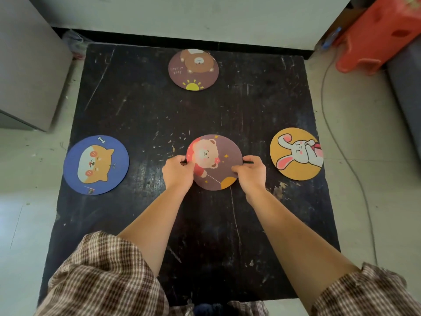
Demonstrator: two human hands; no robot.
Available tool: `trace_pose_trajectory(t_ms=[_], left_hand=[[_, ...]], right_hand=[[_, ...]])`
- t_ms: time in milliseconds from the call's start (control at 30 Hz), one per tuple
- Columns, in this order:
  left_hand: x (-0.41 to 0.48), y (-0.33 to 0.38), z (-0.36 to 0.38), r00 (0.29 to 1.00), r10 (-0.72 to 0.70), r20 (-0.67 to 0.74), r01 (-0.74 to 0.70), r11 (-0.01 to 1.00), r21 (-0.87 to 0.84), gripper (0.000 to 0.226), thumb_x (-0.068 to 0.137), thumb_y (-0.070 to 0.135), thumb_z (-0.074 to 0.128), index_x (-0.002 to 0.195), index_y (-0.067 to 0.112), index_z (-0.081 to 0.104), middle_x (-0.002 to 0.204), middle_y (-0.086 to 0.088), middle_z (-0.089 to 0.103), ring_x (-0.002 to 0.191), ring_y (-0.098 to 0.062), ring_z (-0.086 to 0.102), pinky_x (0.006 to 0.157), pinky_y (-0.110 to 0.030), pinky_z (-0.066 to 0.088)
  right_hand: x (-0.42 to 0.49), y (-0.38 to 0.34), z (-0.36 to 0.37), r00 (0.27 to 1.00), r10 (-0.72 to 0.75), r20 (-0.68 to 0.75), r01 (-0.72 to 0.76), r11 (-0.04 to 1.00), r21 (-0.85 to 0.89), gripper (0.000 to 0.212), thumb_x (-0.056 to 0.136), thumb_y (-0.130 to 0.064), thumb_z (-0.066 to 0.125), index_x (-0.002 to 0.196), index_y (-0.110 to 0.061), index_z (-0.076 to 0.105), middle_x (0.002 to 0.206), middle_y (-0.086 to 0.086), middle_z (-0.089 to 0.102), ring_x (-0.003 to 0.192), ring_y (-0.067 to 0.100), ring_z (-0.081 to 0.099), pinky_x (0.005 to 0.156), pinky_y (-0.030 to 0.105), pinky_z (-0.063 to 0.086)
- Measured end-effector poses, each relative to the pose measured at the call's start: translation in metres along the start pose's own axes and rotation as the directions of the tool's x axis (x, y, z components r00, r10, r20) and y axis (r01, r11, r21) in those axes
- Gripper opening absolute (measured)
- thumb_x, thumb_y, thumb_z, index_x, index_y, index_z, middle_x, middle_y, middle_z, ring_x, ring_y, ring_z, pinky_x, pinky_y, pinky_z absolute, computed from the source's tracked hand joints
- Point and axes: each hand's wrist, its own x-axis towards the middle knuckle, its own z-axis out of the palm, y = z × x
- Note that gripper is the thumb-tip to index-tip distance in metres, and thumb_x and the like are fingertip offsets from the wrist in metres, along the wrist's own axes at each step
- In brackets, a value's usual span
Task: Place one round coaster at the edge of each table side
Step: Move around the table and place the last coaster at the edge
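Both hands, left hand point(178, 171) and right hand point(249, 171), pinch the bear coaster point(215, 161) mid-table point(145, 115); risk: set down short of the near edge

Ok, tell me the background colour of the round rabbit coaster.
Yellow-orange, on the round rabbit coaster; head view.

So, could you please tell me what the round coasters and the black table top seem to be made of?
The held bear coaster looks like thin, stiff board or cork with a matte printed face: it stays flat between the left hand and right hand, though the material is uncertain. The table top looks like black-painted wood, scuffed, with pale scratches and chipped spots.
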Motion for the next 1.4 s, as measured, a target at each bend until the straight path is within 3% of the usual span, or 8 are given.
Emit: trace_pose_trajectory(t_ms=[100, 233, 367, 500, 633, 767, 1100, 1400], left_hand=[[-0.003, -0.005, 0.0, 0.988, -0.139, 0.073, 0.153, 0.96, -0.234, 0.011, 0.083, 0.015, 0.062, 0.091, 0.012, 0.069, 0.077, -0.002, 0.066, 0.064, -0.013, 0.059, 0.061, -0.029, 0.053], [-0.014, -0.019, -0.002, 0.951, -0.245, 0.19, 0.304, 0.862, -0.407, 0.008, 0.086, 0.01, 0.061, 0.094, 0.012, 0.064, 0.071, -0.002, 0.06, 0.062, -0.011, 0.056, 0.056, -0.021, 0.05], [-0.037, -0.034, -0.006, 0.927, -0.199, 0.319, 0.326, 0.846, -0.421, 0.003, 0.084, 0.005, 0.062, 0.084, 0.008, 0.062, 0.069, -0.005, 0.062, 0.06, -0.013, 0.06, 0.059, -0.023, 0.052], [-0.059, -0.05, -0.015, 0.903, -0.191, 0.384, 0.351, 0.843, -0.407, 0.009, 0.074, 0.015, 0.07, 0.07, 0.014, 0.062, 0.063, -0.003, 0.066, 0.057, -0.01, 0.062, 0.053, -0.021, 0.049], [-0.08, -0.064, -0.02, 0.924, -0.244, 0.293, 0.365, 0.791, -0.492, 0.012, 0.074, 0.027, 0.071, 0.076, 0.015, 0.069, 0.066, 0.003, 0.068, 0.063, -0.011, 0.063, 0.059, -0.028, 0.052], [-0.107, -0.087, -0.021, 0.963, -0.222, 0.153, 0.266, 0.875, -0.404, 0.017, 0.081, 0.025, 0.068, 0.087, 0.01, 0.073, 0.073, 0.001, 0.068, 0.07, -0.015, 0.061, 0.069, -0.033, 0.051], [-0.174, -0.132, -0.023, 0.988, -0.134, 0.079, 0.152, 0.947, -0.283, 0.033, 0.072, 0.013, 0.078, 0.103, 0.008, 0.069, 0.084, -0.001, 0.071, 0.084, -0.016, 0.066, 0.086, -0.038, 0.053], [-0.199, -0.154, -0.033, 0.997, -0.071, 0.013, 0.072, 0.985, -0.157, 0.024, 0.075, 0.016, 0.075, 0.098, 0.014, 0.071, 0.085, -0.004, 0.072, 0.081, -0.018, 0.065, 0.075, -0.03, 0.05]], right_hand=[[-0.003, 0.001, -0.001, 0.997, 0.072, 0.009, -0.072, 0.988, 0.133, 0.05, 0.078, -0.008, 0.072, 0.123, -0.019, 0.054, 0.106, 0.003, 0.062, 0.096, 0.021, 0.062, 0.083, 0.036, 0.055], [-0.01, 0.013, -0.009, 0.981, 0.155, 0.118, -0.174, 0.968, 0.182, 0.027, 0.08, -0.014, 0.07, 0.106, -0.012, 0.063, 0.102, 0.01, 0.069, 0.086, 0.022, 0.068, 0.073, 0.033, 0.058], [-0.018, 0.022, -0.016, 0.975, 0.077, 0.207, -0.098, 0.991, 0.093, 0.027, 0.088, -0.007, 0.062, 0.111, -0.021, 0.059, 0.094, 0.01, 0.069, 0.067, 0.019, 0.072, 0.056, 0.027, 0.058], [-0.023, 0.027, -0.03, 0.967, 0.031, 0.251, -0.035, 0.999, 0.011, 0.031, 0.091, -0.002, 0.054, 0.115, -0.021, 0.06, 0.089, 0.01, 0.067, 0.064, 0.017, 0.065, 0.055, 0.028, 0.055], [-0.032, 0.04, -0.052, 0.918, 0.007, 0.396, 0.045, 0.991, -0.123, 0.034, 0.09, -0.001, 0.052, 0.115, -0.021, 0.062, 0.083, 0.009, 0.063, 0.064, 0.018, 0.059, 0.056, 0.029, 0.05], [-0.047, 0.063, -0.07, 0.867, -0.013, 0.498, 0.14, 0.966, -0.217, 0.032, 0.088, -0.003, 0.051, 0.11, -0.021, 0.065, 0.083, 0.011, 0.065, 0.065, 0.018, 0.056, 0.056, 0.028, 0.047], [-0.084, 0.126, -0.094, 0.902, -0.056, 0.429, 0.17, 0.958, -0.232, 0.013, 0.086, -0.011, 0.065, 0.096, -0.019, 0.069, 0.072, 0.002, 0.066, 0.057, 0.011, 0.056, 0.051, 0.023, 0.047], [-0.108, 0.155, -0.084, 0.917, -0.066, 0.394, 0.167, 0.96, -0.226, 0.032, 0.079, -0.002, 0.067, 0.109, -0.015, 0.065, 0.089, 0.006, 0.07, 0.077, 0.016, 0.064, 0.068, 0.031, 0.054]])
